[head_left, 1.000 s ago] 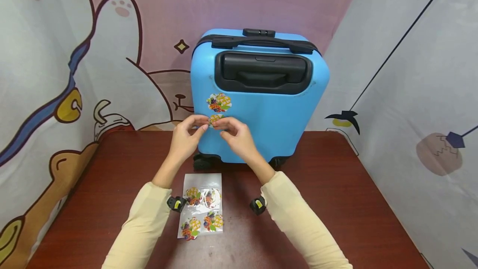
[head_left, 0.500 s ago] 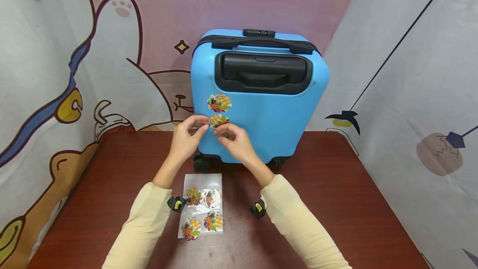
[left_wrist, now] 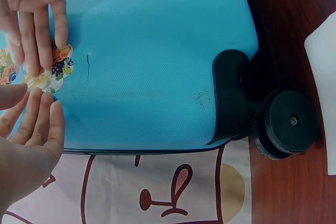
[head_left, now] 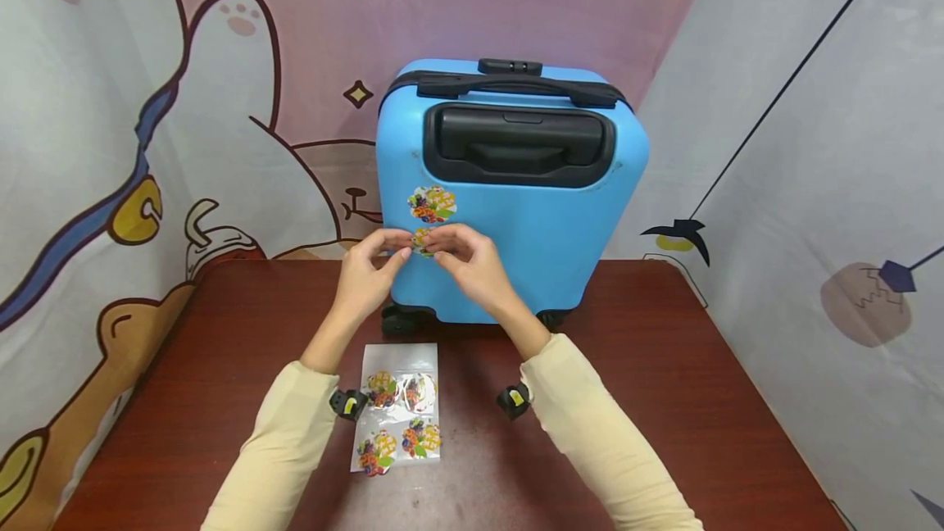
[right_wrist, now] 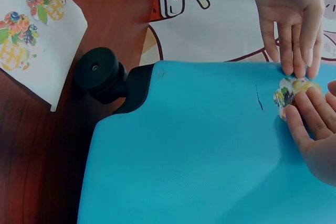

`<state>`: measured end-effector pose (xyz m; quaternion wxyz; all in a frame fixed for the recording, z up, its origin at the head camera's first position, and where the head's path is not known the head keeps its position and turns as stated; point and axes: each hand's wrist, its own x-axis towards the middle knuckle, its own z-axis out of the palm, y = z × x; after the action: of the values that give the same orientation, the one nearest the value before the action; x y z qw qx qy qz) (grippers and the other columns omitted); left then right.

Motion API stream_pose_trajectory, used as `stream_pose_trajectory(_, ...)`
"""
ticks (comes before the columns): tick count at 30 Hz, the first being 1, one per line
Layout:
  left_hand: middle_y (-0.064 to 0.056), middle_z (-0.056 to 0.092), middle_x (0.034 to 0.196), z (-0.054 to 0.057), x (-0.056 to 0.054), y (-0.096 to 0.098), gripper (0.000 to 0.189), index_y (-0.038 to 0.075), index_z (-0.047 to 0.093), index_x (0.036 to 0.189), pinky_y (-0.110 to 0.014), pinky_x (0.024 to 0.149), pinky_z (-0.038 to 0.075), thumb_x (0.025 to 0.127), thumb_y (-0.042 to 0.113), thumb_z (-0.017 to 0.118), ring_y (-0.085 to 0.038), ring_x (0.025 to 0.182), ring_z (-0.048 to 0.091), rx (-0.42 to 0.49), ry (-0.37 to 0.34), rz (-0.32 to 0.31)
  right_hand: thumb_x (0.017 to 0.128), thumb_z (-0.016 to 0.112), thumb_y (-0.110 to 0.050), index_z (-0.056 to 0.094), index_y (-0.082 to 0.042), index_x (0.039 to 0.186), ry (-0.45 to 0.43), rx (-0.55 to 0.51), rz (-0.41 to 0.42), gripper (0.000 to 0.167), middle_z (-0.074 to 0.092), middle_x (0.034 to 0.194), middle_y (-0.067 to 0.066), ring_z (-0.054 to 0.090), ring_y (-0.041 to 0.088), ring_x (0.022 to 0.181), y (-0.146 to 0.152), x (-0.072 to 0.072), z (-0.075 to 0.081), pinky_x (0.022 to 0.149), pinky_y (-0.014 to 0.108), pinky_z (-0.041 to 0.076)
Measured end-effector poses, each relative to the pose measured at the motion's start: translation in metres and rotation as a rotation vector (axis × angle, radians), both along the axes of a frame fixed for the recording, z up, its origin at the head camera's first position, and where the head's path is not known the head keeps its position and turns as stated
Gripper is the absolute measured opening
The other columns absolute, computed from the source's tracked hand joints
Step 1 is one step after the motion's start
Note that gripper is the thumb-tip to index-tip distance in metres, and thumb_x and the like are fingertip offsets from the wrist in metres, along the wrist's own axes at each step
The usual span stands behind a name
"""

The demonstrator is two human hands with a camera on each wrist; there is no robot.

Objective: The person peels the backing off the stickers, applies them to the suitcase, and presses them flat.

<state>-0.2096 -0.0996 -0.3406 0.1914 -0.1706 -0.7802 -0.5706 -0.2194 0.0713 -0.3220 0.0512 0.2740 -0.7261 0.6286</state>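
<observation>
Left hand [head_left: 366, 267] and right hand [head_left: 474, 269], nearly straight fingers [right_wrist: 313, 118] touching roundish fruit sticker [left_wrist: 62, 67], fine-grained blue suitcase [head_left: 527, 240]

Has a dark red table [head_left: 664, 400] below, with a pale glare [head_left: 446, 492] toward the front. Shows a pink and white backdrop [head_left: 575, 2] behind, printed with cartoon animals [head_left: 236, 72], a yellow bell [head_left: 135, 215] and stars [head_left: 358, 94].

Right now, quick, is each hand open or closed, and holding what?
Left hand: open, at the edge of the lower sticker on the blue suitcase, holding nothing.
Right hand: open, laid over that sticker, holding nothing.
</observation>
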Motion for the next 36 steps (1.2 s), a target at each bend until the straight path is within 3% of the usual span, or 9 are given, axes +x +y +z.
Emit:
stream_pose_trajectory(10,-0.014,0.064,0.098,-0.001,0.000,0.000,0.018,0.000,0.063,0.104,-0.039,0.078,0.047,0.087,0.005,0.060,-0.023,0.091,0.059,0.003,0.002,0.003,0.086,0.054,0.008,0.060,0.009,0.101,-0.020,-0.011,-0.080,0.017,0.063,0.099,0.022,0.061,0.030,0.094,0.009,0.001,-0.005,0.081,0.031,0.049)
stream_pose_trajectory(21,-0.014,0.063,0.099,-0.002,-0.001,-0.001,0.019,0.000,0.062,0.106,-0.042,0.078,0.047,0.088,0.005,0.060,-0.024,0.092,0.059,-0.002,0.015,-0.010,0.083,0.055,0.009,0.058,0.008,0.108,0.013,0.082,0.022,0.025,0.060,0.105,0.023,0.058,0.030,0.098,0.002,0.001,-0.014,0.080,0.031,0.049)
stream_pose_trajectory(36,-0.015,0.063,0.099,-0.003,-0.002,-0.001,0.019,0.000,0.062,0.105,-0.041,0.078,0.047,0.087,0.005,0.060,-0.023,0.092,0.059,-0.003,0.011,-0.004,0.084,0.056,0.008,0.060,0.009,0.101,-0.025,0.026,-0.057,0.017,0.064,0.098,0.022,0.062,0.029,0.091,0.014,-0.002,-0.016,0.080,0.032,0.049)
